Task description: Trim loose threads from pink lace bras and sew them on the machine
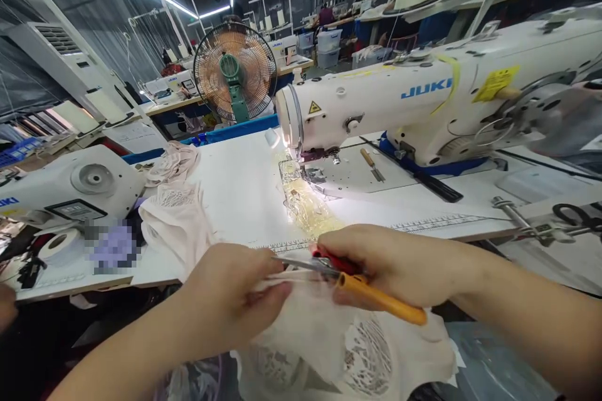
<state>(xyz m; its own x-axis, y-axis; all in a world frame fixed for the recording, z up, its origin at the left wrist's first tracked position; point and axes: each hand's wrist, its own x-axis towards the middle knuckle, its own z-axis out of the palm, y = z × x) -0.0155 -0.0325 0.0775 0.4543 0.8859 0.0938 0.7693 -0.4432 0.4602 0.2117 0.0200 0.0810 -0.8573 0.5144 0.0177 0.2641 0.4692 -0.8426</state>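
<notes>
My left hand (230, 294) is closed, thumb and fingers pinching the edge of a pale cream garment (310, 326) with lace-like cutout panels. The garment hangs down at the table's front edge. My right hand (380, 257) grips scissors (376, 297) with an orange handle; a red part shows under the fingers. The metal blade points left, along the pinched fabric edge, its tip at my left fingers. Whether the right fingers also hold fabric is hidden. Behind my hands stands a white sewing machine (376, 100) with its lamp lit over a yellow, tape-covered patch (303, 200).
Cream fabric pieces (176, 219) are piled at the table's left, beside another sewing machine (79, 185). A small wooden-handled tool (371, 164) and a black-handled tool (437, 187) lie near the machine. A printed ruler strip (433, 222) runs along the table. A fan (235, 72) stands behind.
</notes>
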